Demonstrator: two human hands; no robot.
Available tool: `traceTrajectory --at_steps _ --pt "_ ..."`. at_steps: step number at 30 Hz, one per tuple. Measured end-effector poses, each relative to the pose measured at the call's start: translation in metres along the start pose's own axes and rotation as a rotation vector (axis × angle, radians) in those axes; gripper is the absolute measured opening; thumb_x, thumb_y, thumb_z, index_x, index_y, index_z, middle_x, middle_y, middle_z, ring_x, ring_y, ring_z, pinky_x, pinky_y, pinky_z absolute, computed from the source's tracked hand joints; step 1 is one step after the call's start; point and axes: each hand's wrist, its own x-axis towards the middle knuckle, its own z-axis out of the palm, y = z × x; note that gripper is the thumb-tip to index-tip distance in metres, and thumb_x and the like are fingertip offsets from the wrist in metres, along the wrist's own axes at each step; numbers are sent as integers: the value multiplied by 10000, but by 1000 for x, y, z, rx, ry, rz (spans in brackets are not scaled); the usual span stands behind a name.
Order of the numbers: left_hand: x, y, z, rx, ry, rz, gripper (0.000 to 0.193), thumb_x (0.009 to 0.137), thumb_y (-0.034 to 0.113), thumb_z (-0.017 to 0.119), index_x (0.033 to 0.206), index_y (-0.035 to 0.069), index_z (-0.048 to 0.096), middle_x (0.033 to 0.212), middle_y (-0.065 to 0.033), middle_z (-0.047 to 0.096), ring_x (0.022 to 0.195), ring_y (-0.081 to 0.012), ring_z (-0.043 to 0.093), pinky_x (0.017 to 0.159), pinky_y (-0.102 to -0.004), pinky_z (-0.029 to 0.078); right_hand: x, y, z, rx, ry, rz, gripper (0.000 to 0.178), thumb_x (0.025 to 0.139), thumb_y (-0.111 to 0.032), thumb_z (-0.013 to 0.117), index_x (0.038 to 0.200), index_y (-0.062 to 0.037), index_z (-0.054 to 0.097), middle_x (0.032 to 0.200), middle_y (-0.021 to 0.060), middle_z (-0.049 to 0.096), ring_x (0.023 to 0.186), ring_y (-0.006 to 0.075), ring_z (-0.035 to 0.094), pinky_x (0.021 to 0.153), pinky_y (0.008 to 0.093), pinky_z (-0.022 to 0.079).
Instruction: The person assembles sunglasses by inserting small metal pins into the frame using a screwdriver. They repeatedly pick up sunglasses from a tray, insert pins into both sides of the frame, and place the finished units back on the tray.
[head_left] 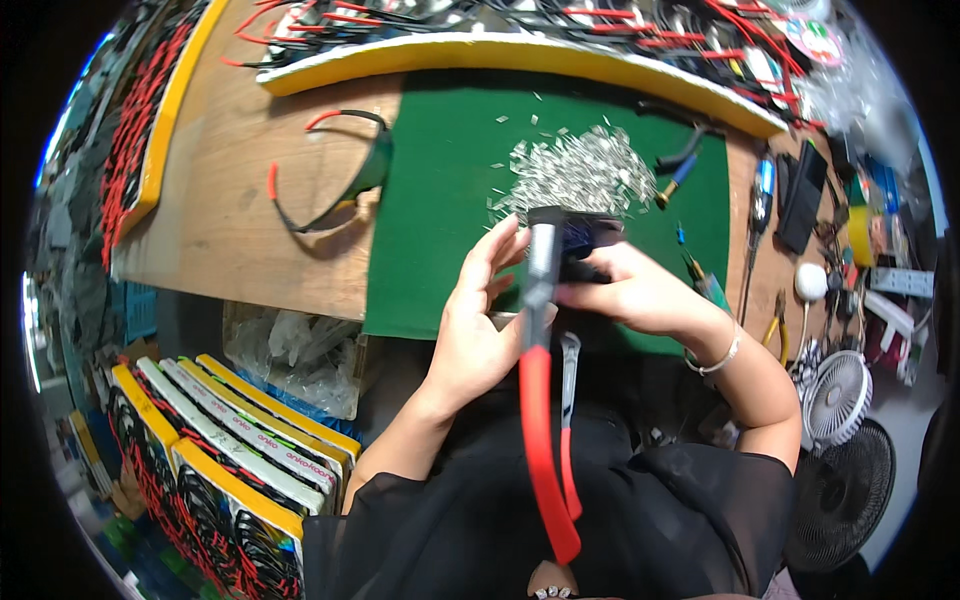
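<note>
I hold a pair of glasses [534, 400] with a dark front and grey-and-red temples over the near part of a green mat [425, 270]. The temples stretch back toward my chest. My left hand [476, 325] is closed around the left hinge side, thumb against the temple. My right hand [640, 290] grips the dark front at its right side; the fingertips are partly hidden behind it. Just beyond my hands lies a loose pile of small silvery pieces [575, 172]. Another pair of dark wraparound glasses [368, 180] with red temple tips rests at the mat's left edge.
A yellow-edged tray [500, 50] full of red-and-black glasses spans the far side. Stacked trays [235, 440] stand at lower left. On the right are a blue-handled screwdriver [764, 195], yellow-handled pliers [777, 325], a white fan [838, 398] and a black fan [845, 495].
</note>
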Motion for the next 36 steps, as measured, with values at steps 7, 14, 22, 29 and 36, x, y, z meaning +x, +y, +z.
traceTrajectory --at_steps 7,14,22,29,36 --pt "-20 6 -79 180 464 -36 76 875 79 514 903 24 559 775 4 550 643 -58 500 574 -193 429 60 -13 22 -217 -370 24 401 752 -340 657 935 9 582 721 86 584 666 163 545 609 299 443" --pt "-47 7 -167 6 831 -149 147 893 101 476 1017 24 459 729 12 545 513 -6 449 407 -131 347 185 -41 17 -949 197 -781 276 702 -186 672 926 -83 550 940 93 561 840 288 573 696 347 479" --pt "-54 1 -224 304 930 -232 348 827 24 374 1165 -44 425 794 -54 561 464 -51 445 364 -168 324 95 -45 6 -1009 488 -866 122 712 -132 645 791 -105 556 736 44 551 588 227 584 477 320 463" --pt "29 8 -180 623 706 -332 404 890 236 471 1150 -67 413 774 -114 530 589 -121 530 530 -238 449 -2 -24 6 -1039 667 -780 223 625 4 623 837 -58 587 732 57 591 601 206 596 490 285 466" --pt "-3 23 -14 -184 209 -152 502 884 177 523 1274 -37 290 1096 -158 495 816 -114 519 660 -224 464 -16 -11 20 -1169 606 -851 204 673 -72 579 871 -23 594 824 65 606 629 173 597 482 254 454"
